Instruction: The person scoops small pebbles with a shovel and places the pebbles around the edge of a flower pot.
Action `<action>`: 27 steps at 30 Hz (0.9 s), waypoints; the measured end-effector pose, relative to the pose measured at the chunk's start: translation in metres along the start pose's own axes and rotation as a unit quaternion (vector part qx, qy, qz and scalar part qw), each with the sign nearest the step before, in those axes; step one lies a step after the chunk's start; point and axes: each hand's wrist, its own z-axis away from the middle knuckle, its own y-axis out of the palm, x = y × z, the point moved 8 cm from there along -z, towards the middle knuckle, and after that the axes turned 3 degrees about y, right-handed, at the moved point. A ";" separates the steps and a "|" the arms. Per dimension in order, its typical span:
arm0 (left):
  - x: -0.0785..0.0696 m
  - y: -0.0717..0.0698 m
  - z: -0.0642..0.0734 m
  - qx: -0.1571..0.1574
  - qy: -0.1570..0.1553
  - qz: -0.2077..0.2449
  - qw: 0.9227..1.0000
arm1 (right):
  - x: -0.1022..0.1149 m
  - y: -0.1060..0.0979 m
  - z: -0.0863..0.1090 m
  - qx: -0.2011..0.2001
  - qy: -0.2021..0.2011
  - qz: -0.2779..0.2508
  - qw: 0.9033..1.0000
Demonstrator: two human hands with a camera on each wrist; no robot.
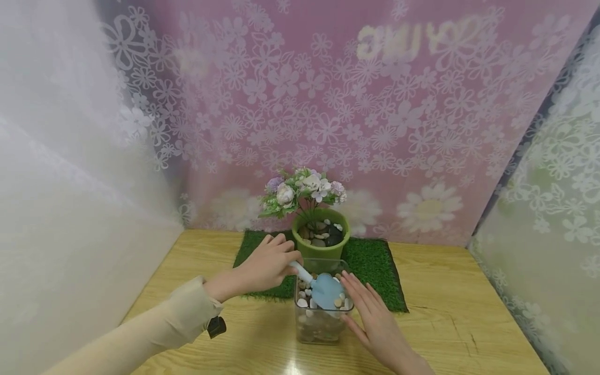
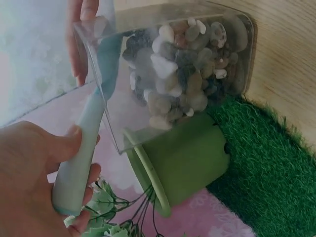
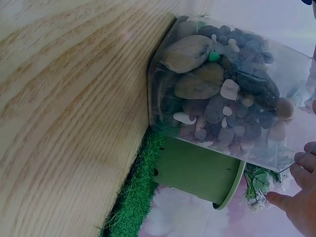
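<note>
My left hand (image 1: pixel 271 263) grips the pale handle of a small blue shovel (image 1: pixel 326 291). In the left wrist view, the thumb lies along the handle (image 2: pixel 81 153) with fingers curled behind it. The shovel's blade is inside the top of a clear plastic container (image 1: pixel 323 333), over pebbles (image 3: pixel 217 94) of mixed white, brown and grey. At the container's right side, my right hand (image 1: pixel 372 317) rests with its fingers extended against the rim. Just behind the container stands a green flowerpot (image 1: pixel 323 251) holding stones and artificial flowers (image 1: pixel 304 190).
A green artificial turf mat (image 1: pixel 372 265) lies under the pot on the wooden table (image 1: pixel 436 291). Floral curtain panels (image 1: pixel 328 120) enclose the table at the back and both sides. A black band (image 1: pixel 216 326) shows at the left wrist.
</note>
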 end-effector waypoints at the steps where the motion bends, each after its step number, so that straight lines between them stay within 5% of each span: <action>1: 0.000 0.000 0.000 -0.005 -0.001 0.003 1.000 | 0.000 0.000 0.000 -0.001 0.000 -0.001 1.000; 13: 0.008 0.010 0.010 0.028 -0.045 0.092 0.994 | 0.001 -0.001 0.001 -0.009 -0.001 -0.008 1.000; 27: 0.000 0.014 0.014 0.011 0.022 -0.051 0.998 | 0.003 -0.004 0.000 -0.012 0.001 -0.007 1.000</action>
